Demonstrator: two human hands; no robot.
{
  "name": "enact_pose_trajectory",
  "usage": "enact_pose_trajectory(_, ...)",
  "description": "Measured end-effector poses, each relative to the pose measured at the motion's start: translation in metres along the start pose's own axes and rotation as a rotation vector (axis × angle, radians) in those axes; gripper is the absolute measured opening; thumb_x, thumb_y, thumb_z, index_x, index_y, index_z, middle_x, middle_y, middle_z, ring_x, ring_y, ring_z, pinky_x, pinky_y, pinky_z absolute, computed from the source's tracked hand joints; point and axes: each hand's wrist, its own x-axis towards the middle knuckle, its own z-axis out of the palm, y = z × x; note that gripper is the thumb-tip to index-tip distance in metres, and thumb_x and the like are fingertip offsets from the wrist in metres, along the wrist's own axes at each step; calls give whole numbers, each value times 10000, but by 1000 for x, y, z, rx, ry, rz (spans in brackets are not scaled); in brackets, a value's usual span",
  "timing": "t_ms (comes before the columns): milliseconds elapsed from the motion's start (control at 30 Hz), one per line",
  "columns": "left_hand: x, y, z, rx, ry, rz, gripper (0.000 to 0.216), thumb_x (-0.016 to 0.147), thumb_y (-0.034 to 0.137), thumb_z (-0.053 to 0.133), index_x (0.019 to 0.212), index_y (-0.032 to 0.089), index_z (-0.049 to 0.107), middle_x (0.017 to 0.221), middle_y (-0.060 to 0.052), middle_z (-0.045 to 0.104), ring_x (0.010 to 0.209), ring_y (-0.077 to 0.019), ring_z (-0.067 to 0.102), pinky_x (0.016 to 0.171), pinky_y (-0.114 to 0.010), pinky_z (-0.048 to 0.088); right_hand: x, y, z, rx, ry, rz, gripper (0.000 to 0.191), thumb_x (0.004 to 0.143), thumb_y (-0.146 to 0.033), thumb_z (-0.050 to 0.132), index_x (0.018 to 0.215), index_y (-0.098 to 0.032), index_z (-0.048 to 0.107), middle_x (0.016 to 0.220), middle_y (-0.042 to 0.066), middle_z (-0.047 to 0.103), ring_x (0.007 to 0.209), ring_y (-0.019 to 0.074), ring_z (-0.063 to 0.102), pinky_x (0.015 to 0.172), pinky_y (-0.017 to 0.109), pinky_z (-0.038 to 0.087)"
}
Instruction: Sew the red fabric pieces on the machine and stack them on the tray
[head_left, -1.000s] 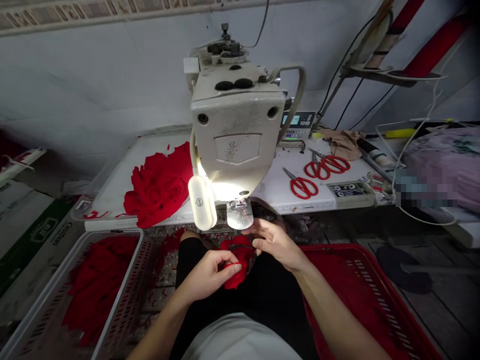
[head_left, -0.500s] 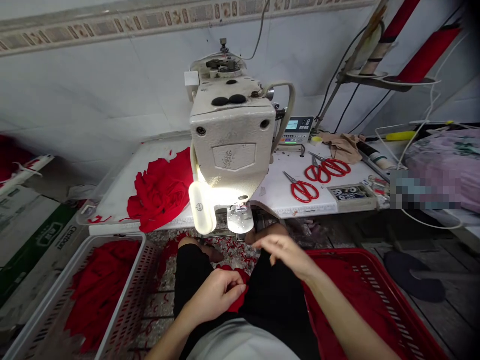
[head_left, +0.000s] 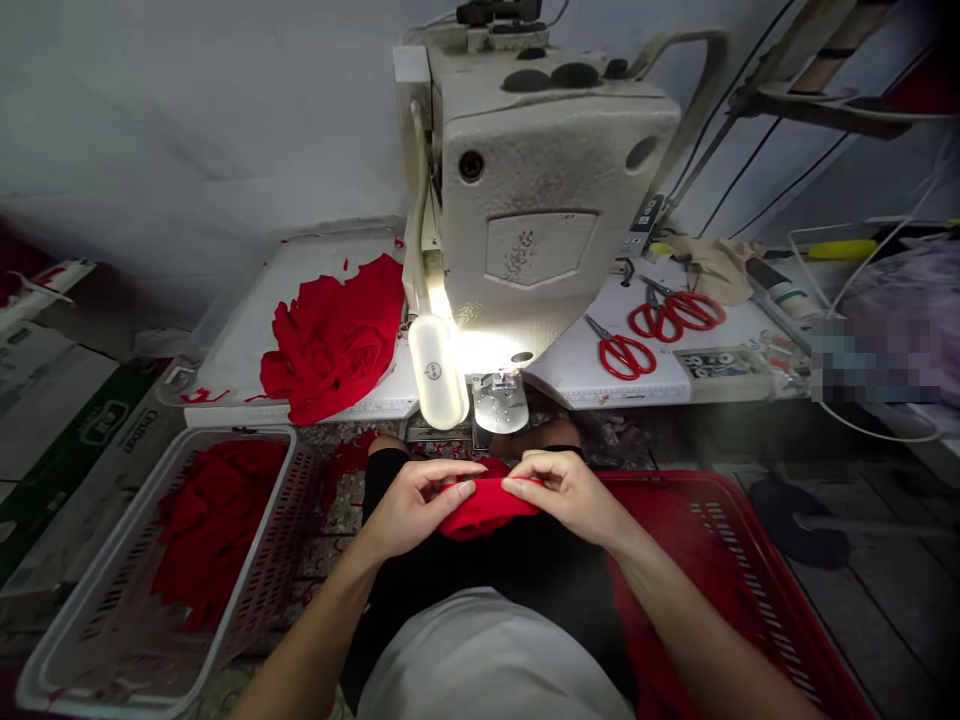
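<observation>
Since half a second ago, the right hand (head_left: pixel 574 495) has moved in and taken hold of the red cloth (head_left: pixel 487 512), which is now raised over the lap between both hands.

At far left, a white basket (head_left: pixel 281 535) holds crumpled red fabric. Beyond it, on the white table (head_left: pixel 225 350), lies a red pile (head_left: pixel 334 340). Next comes a lit lamp (head_left: pixel 439 375), hanging in front of the machine (head_left: pixel 547 190) and hiding part of it. The machine's metal plate (head_left: pixel 501 405) stands just beyond the cloth. Right of it are red-handled scissors (head_left: pixel 609 340), then a tray (head_left: pixel 727 388) of small parts. On the near right sits a red basket (head_left: pixel 675 477), partly covered by the right forearm.

The left hand (head_left: pixel 420 500) pinches the cloth's left end, thumb on top, forefinger stretched along the far side. The cloth's long axis runs left to right, its ends pointing at the two hands. The right hand's thumb and fingertips are closed on its right end.
</observation>
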Motion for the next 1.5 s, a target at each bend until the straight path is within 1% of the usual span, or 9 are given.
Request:
enact_pose_trajectory(133,7,1,-4,319,114,338,278,1037,238,564,1220,178,764,810,-56,691,709,-140,615,676,-242,478,-3,-24,4,-243,191,-184,223,970,-330,671,849,-189,794,728,28,670,669,171,592,646,302,425)
enact_pose_trajectory(233,12,6,-6,441,195,466,337,1035,195,561,1350,174,678,831,-54,678,720,-142,623,682,-243,497,1,-38,3,-273,285,-239,221,966,-304,672,796,-194,760,685,14,655,625,167,575,626,305,426)
enact_pose_trajectory(433,18,10,-7,476,286,568,276,1017,142,582,1259,167,712,761,-25,625,652,-124,581,610,-225,465,11,-41,3,-157,281,-167,247,960,-311,666,753,-191,725,710,22,698,667,188,618,642,300,463)
enact_pose_trajectory(667,27,16,-5,455,267,513,183,1025,145,567,1085,141,740,822,-50,687,711,-134,637,673,-232,503,8,-41,8,-203,433,-295,211,945,-252,676,752,-189,732,661,4,626,588,151,539,581,291,416)
enact_pose_trajectory(833,29,18,-5,446,265,516,210,1024,155,572,1182,160,710,957,-76,766,805,-160,707,760,-259,553,11,-40,1,-120,403,-223,244,940,-289,679,721,-186,710,665,10,638,614,163,564,597,292,428)
enact_pose_trajectory(967,27,17,-6,526,262,582,225,1028,155,565,1202,167,708,901,-67,767,747,-153,701,696,-249,547,7,-41,3,-106,394,-222,251,939,-297,679,713,-191,712,651,10,632,600,163,554,591,293,427)
enact_pose_trajectory(1100,30,20,-4,448,244,508,204,1034,167,543,1107,159,733,936,-81,776,779,-169,711,724,-265,545,8,-40,7,-114,461,-256,255,933,-292,681,698,-195,709,632,4,617,574,158,535,580,296,420)
enact_pose_trajectory(1267,41,29,-4,214,290,227,229,1009,281,595,908,171,768,860,-51,769,802,-194,709,800,-291,535,19,-31,5,-48,513,-177,283,926,-345,693,701,-175,721,630,10,621,606,170,543,590,297,420)
enact_pose_trajectory(1500,53,42,-5,44,342,-49,284,918,385,684,747,158,676,712,-23,651,698,-172,615,650,-272,509,31,-11,-1,199,548,-65,342,863,-410,772,639,-170,678,588,-7,556,569,142,460,546,284,360)
